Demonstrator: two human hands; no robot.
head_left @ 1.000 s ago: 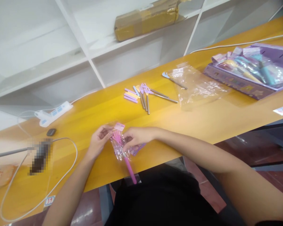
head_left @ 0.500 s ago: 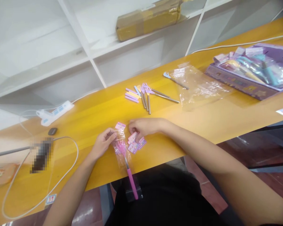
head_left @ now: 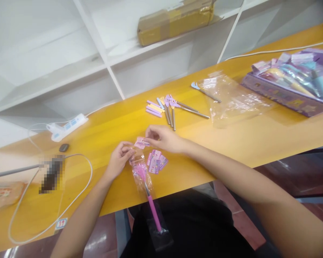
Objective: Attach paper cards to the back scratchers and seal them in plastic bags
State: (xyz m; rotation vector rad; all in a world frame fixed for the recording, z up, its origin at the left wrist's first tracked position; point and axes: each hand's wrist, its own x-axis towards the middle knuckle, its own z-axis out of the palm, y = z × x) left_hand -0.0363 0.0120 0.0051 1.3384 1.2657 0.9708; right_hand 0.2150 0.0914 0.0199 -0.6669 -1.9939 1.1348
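Observation:
My left hand (head_left: 121, 159) pinches the upper edge of a clear plastic bag (head_left: 151, 186). Inside the bag lies a pink back scratcher (head_left: 154, 213), its clawed head towards the table and its handle hanging over the table's front edge. My right hand (head_left: 163, 138) is closed, thumb and fingers pinching a small printed card (head_left: 142, 142) at the top of the bag. Whether one card or two overlap there I cannot tell. Just below my right hand, several pink and purple cards (head_left: 156, 161) are fanned out on the table.
Farther back lie several back scratchers (head_left: 173, 111) with metal rods, beside loose coloured tubes (head_left: 154, 108). A blue-headed scratcher (head_left: 206, 92) rests near empty clear bags (head_left: 234, 104). At right stands a purple box (head_left: 282, 94) of bagged scratchers. A power strip (head_left: 70, 127) and cable (head_left: 90, 172) occupy the left.
My right hand has moved from the card pile up and left to the bag's top, with a card in its fingers. My left hand keeps hold of the bag. The view has shifted slightly.

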